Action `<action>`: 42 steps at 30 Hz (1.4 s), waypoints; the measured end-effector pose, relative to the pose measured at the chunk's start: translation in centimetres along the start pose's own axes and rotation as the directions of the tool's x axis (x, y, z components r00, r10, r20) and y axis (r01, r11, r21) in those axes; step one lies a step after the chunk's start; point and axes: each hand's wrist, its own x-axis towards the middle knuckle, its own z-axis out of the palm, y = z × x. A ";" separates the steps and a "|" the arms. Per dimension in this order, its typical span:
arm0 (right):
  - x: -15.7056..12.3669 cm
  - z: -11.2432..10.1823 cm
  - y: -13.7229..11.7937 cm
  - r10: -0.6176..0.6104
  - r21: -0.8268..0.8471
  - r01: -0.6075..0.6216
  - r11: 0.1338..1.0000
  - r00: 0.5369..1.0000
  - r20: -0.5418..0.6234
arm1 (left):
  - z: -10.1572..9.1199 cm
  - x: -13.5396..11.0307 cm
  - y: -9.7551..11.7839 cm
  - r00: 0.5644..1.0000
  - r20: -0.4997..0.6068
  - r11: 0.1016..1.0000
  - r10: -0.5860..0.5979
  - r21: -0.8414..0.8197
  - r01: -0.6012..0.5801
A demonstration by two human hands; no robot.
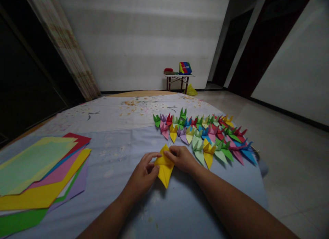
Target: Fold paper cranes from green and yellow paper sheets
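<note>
A yellow piece of folded paper point(165, 172), diamond-shaped with a crease down its lower middle, is held between my two hands just over the table. My left hand point(144, 172) pinches its left edge between thumb and fingers. At its upper right side, my right hand point(183, 158) grips the paper with thumb and curled fingers, covering part of that edge. Just beyond and to the right stand several rows of folded paper cranes point(197, 146) in many colours, the nearest close to my right hand.
Coloured paper sheets point(61, 168) lie in a loose, fanned stack at the left. A pale blue cloth point(110, 187) covers the near table, with a floral cloth point(123, 112) beyond. Against the far wall, a small table point(177, 75) carries a colourful box point(185, 68).
</note>
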 end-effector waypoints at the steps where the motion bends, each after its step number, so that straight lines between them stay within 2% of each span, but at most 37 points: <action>1: 0.0 0.0 0.0 0.000 -0.003 0.000 1.000 1.000 -0.003 | 0.0 0.0 -0.1 1.000 -0.011 1.000 0.020 0.006 -0.020; 6: 0.0 0.0 0.1 -0.032 0.080 0.034 0.996 0.999 -0.032 | -0.1 0.1 -0.4 0.993 0.019 0.992 0.119 0.028 -0.119; 10: 0.1 0.3 0.4 -0.037 0.178 0.044 0.983 0.999 -0.040 | -0.2 0.1 -0.2 0.985 0.057 0.978 0.164 0.122 -0.170; 15: 0.1 0.3 0.6 -0.037 0.208 0.040 0.977 0.999 -0.020 | -0.2 0.0 -0.1 0.982 0.105 0.963 0.156 0.204 -0.175; 22: 0.0 -0.7 -0.5 -0.055 0.339 0.052 0.939 0.999 -0.001 | -0.2 -0.1 0.1 0.977 0.127 0.948 0.169 0.252 -0.197; 27: 0.2 -0.7 -0.6 0.014 0.507 -0.034 0.861 0.999 0.044 | -0.2 -0.2 0.3 0.967 0.180 0.936 0.178 0.271 -0.223; 32: 0.2 -0.6 -0.6 0.045 0.515 -0.046 0.856 0.999 0.015 | 0.0 -0.4 0.6 0.966 0.217 0.931 0.140 0.305 -0.203; 37: 0.4 -0.9 -0.5 0.098 0.479 -0.062 0.876 0.994 -0.051 | -0.2 -0.2 0.4 0.976 0.125 0.907 0.179 0.364 -0.213; 42: 0.4 -0.9 -0.6 0.083 0.444 -0.070 0.893 0.996 -0.010 | -0.5 0.1 -0.2 0.979 0.025 0.873 0.202 0.448 -0.191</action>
